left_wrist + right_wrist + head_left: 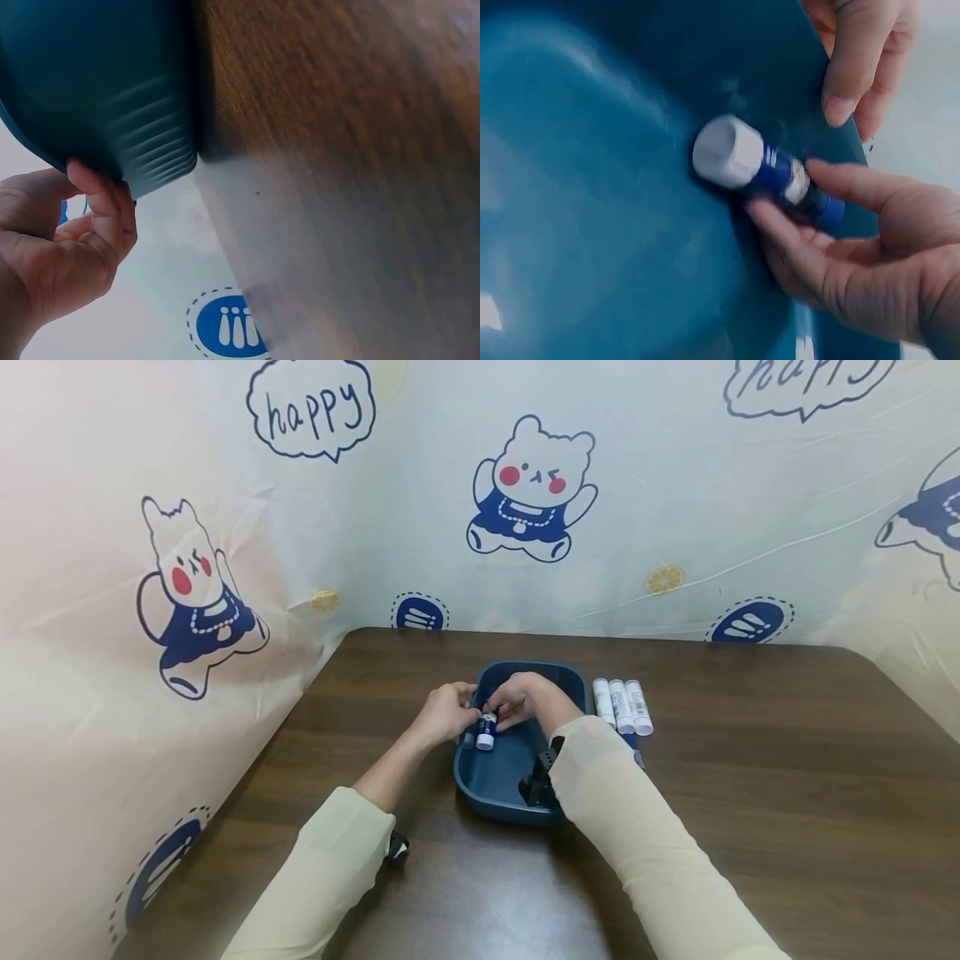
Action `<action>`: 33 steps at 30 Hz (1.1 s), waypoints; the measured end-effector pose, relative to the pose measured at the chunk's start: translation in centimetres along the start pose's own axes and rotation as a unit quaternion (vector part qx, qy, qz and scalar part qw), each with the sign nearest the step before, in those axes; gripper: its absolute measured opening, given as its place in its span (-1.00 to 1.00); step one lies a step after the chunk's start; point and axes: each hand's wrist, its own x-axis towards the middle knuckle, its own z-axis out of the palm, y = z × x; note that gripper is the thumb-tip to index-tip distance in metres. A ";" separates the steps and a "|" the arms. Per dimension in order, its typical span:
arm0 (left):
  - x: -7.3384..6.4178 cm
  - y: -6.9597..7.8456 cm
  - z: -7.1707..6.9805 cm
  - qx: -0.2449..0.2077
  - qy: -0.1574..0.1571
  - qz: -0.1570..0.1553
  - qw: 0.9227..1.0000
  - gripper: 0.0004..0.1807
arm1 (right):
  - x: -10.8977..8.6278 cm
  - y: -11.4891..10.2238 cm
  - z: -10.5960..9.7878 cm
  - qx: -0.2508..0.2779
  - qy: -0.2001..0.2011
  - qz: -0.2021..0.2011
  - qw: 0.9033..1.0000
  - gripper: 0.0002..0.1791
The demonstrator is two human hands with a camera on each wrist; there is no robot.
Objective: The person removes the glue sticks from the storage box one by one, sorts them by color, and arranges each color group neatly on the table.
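Note:
A deep blue-green plastic basin (498, 810) stands on the table. My left hand (441, 717) pinches its left rim, thumb on the inner side and fingers curled outside; the left wrist view shows that hand (82, 225) at the basin's ribbed outer wall. Inside the basin, near the left wall, my right hand (525, 697) holds a blue glue stick (776, 171) with a white cap between thumb and fingers. The white-capped end points toward the near side of the basin. Part of the blue body is hidden behind the fingers in the head view.
Just right of the basin, three white tubes (621, 706) lie side by side on the brown wooden table (787, 793). A dark blue patterned item (633, 747) shows below them, partly covered by the right sleeve. A printed curtain (420, 510) hangs behind and to the left.

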 end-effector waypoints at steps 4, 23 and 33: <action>-0.1 0.0 0.0 0.001 0.003 -0.003 1.000 -0.52 | -0.1 0.2 0.0 0.000 -0.002 -0.005 1.000 -0.68; -0.3 0.3 0.1 -0.007 0.000 -0.015 1.000 -0.51 | -0.7 0.0 -0.5 0.030 -0.016 -0.015 0.999 -0.57; -0.4 0.3 0.0 -0.012 0.001 -0.016 1.000 -0.51 | -1.1 -0.2 -1.6 0.044 -0.019 -0.031 0.998 -0.55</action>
